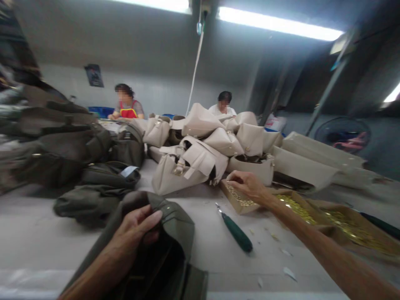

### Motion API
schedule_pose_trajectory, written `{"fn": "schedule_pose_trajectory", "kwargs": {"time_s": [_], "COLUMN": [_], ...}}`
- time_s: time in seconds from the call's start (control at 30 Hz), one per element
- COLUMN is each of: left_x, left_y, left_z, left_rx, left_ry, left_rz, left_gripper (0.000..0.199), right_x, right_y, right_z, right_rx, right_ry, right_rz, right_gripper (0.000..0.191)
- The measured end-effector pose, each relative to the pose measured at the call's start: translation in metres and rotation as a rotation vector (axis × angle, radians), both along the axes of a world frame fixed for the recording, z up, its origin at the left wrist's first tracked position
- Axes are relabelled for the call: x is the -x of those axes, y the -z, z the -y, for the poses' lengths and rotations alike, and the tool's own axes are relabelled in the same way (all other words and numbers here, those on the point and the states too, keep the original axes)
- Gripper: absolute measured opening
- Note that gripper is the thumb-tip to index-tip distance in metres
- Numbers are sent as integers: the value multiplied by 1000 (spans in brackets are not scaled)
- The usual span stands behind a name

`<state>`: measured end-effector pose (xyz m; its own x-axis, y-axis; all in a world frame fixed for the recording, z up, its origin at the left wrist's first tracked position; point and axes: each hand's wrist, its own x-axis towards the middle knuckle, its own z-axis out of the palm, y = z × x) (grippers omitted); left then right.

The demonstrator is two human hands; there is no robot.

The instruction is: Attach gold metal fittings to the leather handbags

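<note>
My left hand (pixel 137 225) is closed on the upper edge of a dark green bag (pixel 179 223), thumb on top, with the bag's opening facing me. A small metal stud shows on the bag near my fingers. My right hand (pixel 246 183) is over a small cardboard box (pixel 233 198) of tiny gold-coloured metal parts, its fingers pinched together at the far side. Whatever those fingertips hold is too small to make out. Between my hands, a green-handled tool (pixel 236 231) with a thin metal tip lies on the table.
Cream bags (pixel 181 166) are piled ahead, and more dark green bags (pixel 71 154) are heaped at left. Open trays of gold-coloured parts (pixel 296 208) sit under and beyond my right forearm. Scraps lie on the white table (pixel 225 262). Two people sit across the table.
</note>
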<state>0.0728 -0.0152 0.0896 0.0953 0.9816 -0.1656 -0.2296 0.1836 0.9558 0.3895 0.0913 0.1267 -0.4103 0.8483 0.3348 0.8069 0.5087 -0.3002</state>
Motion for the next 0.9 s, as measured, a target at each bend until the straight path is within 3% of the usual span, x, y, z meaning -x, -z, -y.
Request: {"fn": "schedule_pose_trajectory", "kwargs": {"time_s": [0.13,0.2,0.3,0.5,0.9], "left_x": [-1,-2,-2,3,7], "left_y": [0,0,0,4,10], "left_z": [4,8,13,16,13], "left_rx": [-75,-96,-124,-232,-257], "left_ry": [6,-16,-15,53,90], "left_rz": [91,118,160,182,286], "left_gripper": [30,32,35,29,34], "right_x": [76,107,135,149,159], "right_y": [-23,-25,-17,-8,-25], "right_z": [54,76,86,79,83], "right_rx": [89,131,153,108,-51], "right_ry": [-244,-342,-367,-361,-463], "right_rz": [-366,-431,-437,-390,-149], "right_gripper": [8,4,5,6,10]}}
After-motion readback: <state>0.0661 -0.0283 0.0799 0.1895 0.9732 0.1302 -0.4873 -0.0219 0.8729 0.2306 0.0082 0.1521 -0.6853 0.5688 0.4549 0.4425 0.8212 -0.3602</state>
